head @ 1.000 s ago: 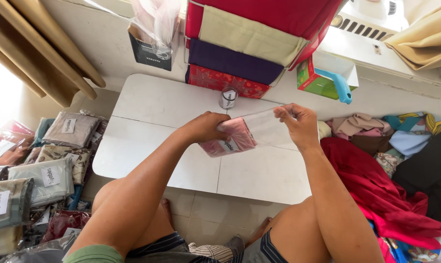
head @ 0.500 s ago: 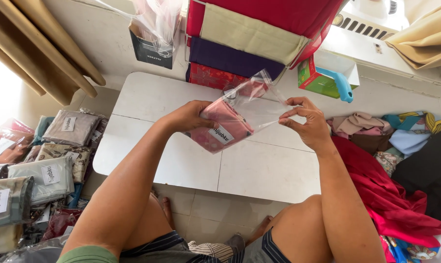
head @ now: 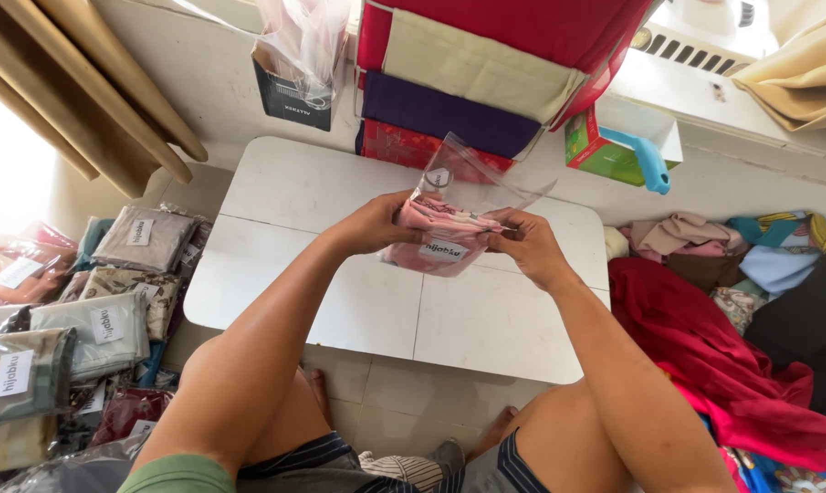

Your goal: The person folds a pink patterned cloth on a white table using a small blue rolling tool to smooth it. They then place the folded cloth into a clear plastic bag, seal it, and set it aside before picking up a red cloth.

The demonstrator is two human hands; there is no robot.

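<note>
I hold a clear plastic bag [head: 468,196] with a folded pink patterned cloth [head: 436,233] inside, lifted above the low white table [head: 285,219]. My left hand [head: 375,224] grips the bag's left side. My right hand [head: 522,245] pinches the right side near the bag's open flap, which stands up transparent. A white label shows on the bag's front. A small roll of tape [head: 438,178] stands on the table behind the bag, seen through the plastic.
Several bagged, labelled cloths [head: 84,319] lie stacked on the floor at left. Loose cloths, with a red cloth [head: 705,356] among them, pile at right. Folded fabric stacks [head: 468,91], a green box [head: 605,151] and a dark box with plastic bags [head: 294,87] stand behind the table.
The bag with the pink cloth rose off the table and turned upright. My right hand came in from the flap's far end to the bag's right side.
</note>
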